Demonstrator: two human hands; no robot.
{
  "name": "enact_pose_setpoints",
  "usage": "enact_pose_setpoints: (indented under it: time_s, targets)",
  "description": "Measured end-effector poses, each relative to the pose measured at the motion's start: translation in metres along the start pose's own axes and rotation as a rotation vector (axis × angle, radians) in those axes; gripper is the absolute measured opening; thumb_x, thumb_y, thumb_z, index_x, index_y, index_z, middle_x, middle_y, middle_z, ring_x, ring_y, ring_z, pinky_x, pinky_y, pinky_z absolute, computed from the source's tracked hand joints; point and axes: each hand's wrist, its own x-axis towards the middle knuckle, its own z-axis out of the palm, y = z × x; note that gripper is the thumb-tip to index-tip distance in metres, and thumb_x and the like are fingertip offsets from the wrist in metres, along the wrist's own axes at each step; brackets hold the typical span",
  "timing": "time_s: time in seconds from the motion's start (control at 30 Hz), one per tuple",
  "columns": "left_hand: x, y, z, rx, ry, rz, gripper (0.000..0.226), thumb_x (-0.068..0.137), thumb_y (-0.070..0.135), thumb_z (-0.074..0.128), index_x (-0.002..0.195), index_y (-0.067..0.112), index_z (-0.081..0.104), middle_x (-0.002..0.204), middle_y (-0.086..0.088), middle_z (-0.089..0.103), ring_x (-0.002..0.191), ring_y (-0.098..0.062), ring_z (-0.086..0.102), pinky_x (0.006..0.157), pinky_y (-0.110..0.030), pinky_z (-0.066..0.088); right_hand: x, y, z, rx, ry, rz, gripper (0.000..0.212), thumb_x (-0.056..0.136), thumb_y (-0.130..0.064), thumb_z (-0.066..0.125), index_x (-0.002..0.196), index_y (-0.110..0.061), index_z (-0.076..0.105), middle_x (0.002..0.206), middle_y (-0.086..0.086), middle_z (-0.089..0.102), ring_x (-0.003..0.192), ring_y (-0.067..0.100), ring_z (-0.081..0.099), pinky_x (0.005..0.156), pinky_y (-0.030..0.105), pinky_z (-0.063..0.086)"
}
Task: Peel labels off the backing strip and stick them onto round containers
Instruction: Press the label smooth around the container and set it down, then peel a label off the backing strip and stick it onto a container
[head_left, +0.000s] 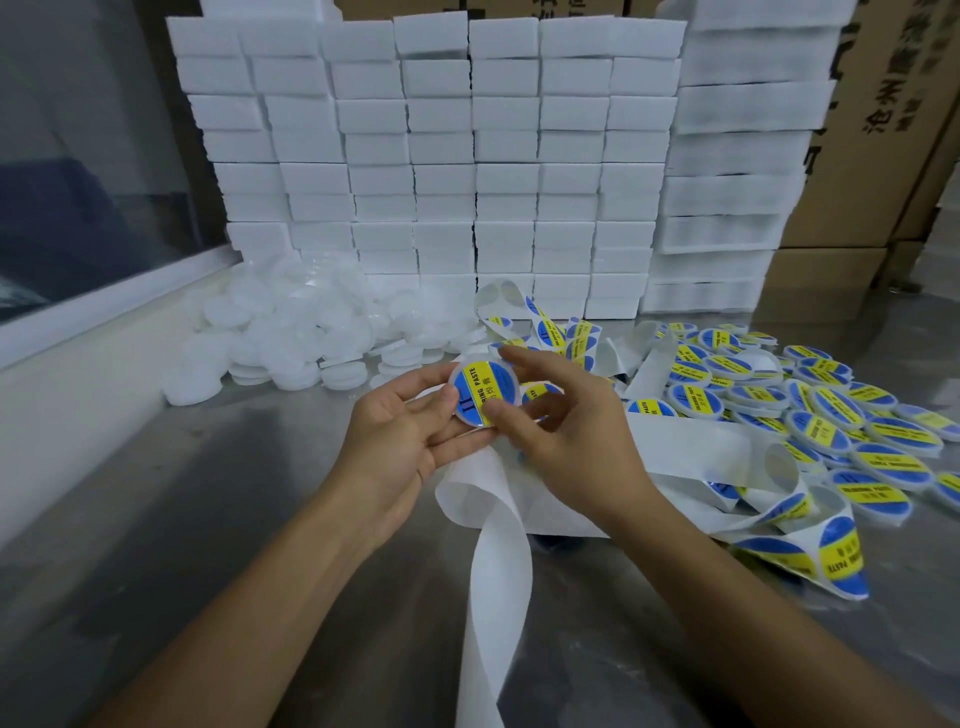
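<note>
A round clear container (480, 392) with a blue and yellow label on its face is held above the table's middle. My left hand (410, 441) grips it from the left, fingers curled round its edge. My right hand (561, 421) pinches its right rim, thumb on the label's lower edge and forefinger at the top. The white backing strip (498, 571) trails from under my hands toward the front edge. More strip with blue and yellow labels (841, 556) curls at the right.
Unlabelled white containers (291, 338) are heaped at the back left. Labelled containers (831, 415) pile up on the right. A wall of white foam blocks (441, 156) stands behind, with cardboard boxes (893, 104) at the right. The steel table (208, 519) lies beneath.
</note>
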Motion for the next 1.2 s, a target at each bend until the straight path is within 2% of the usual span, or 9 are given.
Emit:
enact_pose_setpoints:
  time_s: [0.07, 0.23, 0.47, 0.63, 0.73, 0.87, 0.97, 1.1, 1.2]
  targets:
    - [0.0, 0.0, 0.001, 0.004, 0.002, 0.003, 0.019, 0.096, 0.0, 0.05, 0.11, 0.003, 0.062, 0.099, -0.019, 0.074, 0.092, -0.032, 0.073, 0.07, -0.034, 0.06, -0.001, -0.001, 0.0, -0.087, -0.007, -0.082, 0.049, 0.079, -0.017, 0.082, 0.125, -0.019, 0.065, 0.114, -0.007, 0.062, 0.072, 0.004, 0.063, 0.061, 0.012, 0.048]
    - [-0.001, 0.001, 0.001, 0.049, 0.018, 0.006, 0.018, 0.095, 0.001, 0.052, 0.103, 0.009, 0.066, 0.092, -0.014, 0.076, 0.084, -0.026, 0.075, 0.063, -0.029, 0.059, -0.003, -0.003, -0.002, -0.272, 0.002, -0.23, 0.061, 0.073, -0.034, 0.084, 0.127, -0.014, 0.064, 0.114, 0.0, 0.061, 0.089, 0.007, 0.058, 0.069, 0.019, 0.052]
    - [-0.003, 0.0, 0.004, 0.033, 0.009, -0.005, 0.017, 0.095, 0.001, 0.051, 0.102, 0.006, 0.066, 0.095, -0.017, 0.075, 0.087, -0.029, 0.074, 0.068, -0.035, 0.061, 0.001, -0.004, -0.003, -0.306, 0.098, -0.257, 0.037, 0.081, -0.017, 0.08, 0.115, -0.01, 0.071, 0.097, 0.004, 0.067, 0.077, -0.005, 0.054, 0.069, 0.014, 0.049]
    - [-0.003, 0.002, 0.006, -0.002, 0.03, 0.0, 0.018, 0.094, 0.002, 0.052, 0.108, 0.004, 0.064, 0.096, -0.017, 0.075, 0.087, -0.028, 0.074, 0.067, -0.032, 0.06, -0.003, -0.006, 0.0, -0.322, 0.07, -0.312, 0.049, 0.079, -0.025, 0.082, 0.123, -0.008, 0.067, 0.117, 0.003, 0.066, 0.097, 0.005, 0.059, 0.077, 0.012, 0.049]
    - [-0.003, 0.003, 0.006, 0.032, 0.03, 0.016, 0.018, 0.094, 0.003, 0.053, 0.107, 0.006, 0.065, 0.093, -0.015, 0.076, 0.081, -0.026, 0.075, 0.067, -0.03, 0.06, -0.004, -0.006, 0.0, -0.354, 0.004, -0.303, 0.062, 0.076, -0.031, 0.084, 0.129, -0.007, 0.063, 0.125, 0.005, 0.062, 0.114, 0.015, 0.059, 0.094, 0.025, 0.049]
    - [-0.004, 0.002, 0.006, 0.08, 0.03, 0.025, 0.013, 0.092, 0.006, 0.058, 0.101, 0.008, 0.067, 0.092, -0.012, 0.076, 0.083, -0.022, 0.074, 0.068, -0.027, 0.059, -0.003, -0.006, -0.001, -0.362, 0.041, -0.304, 0.058, 0.075, -0.029, 0.085, 0.124, -0.006, 0.066, 0.12, 0.005, 0.064, 0.111, 0.016, 0.061, 0.096, 0.023, 0.047]
    - [-0.004, -0.002, 0.006, 0.213, 0.114, 0.144, 0.007, 0.089, 0.01, 0.066, 0.089, 0.013, 0.072, 0.085, -0.008, 0.077, 0.078, -0.021, 0.074, 0.066, -0.025, 0.058, -0.002, -0.008, -0.002, -0.396, 0.056, -0.305, 0.054, 0.071, -0.025, 0.087, 0.118, -0.005, 0.069, 0.116, 0.005, 0.069, 0.106, 0.016, 0.064, 0.093, 0.018, 0.046]
    - [0.001, -0.007, -0.002, 0.768, 0.32, 0.502, 0.006, 0.076, 0.032, 0.069, 0.071, 0.029, 0.069, 0.071, 0.017, 0.069, 0.068, -0.002, 0.066, 0.063, -0.015, 0.051, 0.004, -0.008, -0.021, -0.545, 0.048, -0.238, 0.041, 0.071, -0.033, 0.086, 0.103, -0.012, 0.073, 0.094, 0.001, 0.074, 0.085, 0.02, 0.067, 0.078, 0.031, 0.05]
    - [0.003, -0.011, -0.006, 0.98, 0.301, 0.361, 0.011, 0.074, 0.039, 0.075, 0.073, 0.032, 0.066, 0.072, 0.02, 0.066, 0.059, -0.002, 0.056, 0.059, -0.018, 0.042, 0.014, 0.001, -0.041, -0.62, 0.099, -0.036, 0.042, 0.072, -0.046, 0.081, 0.104, -0.02, 0.073, 0.091, -0.005, 0.071, 0.087, 0.019, 0.065, 0.078, 0.029, 0.046]
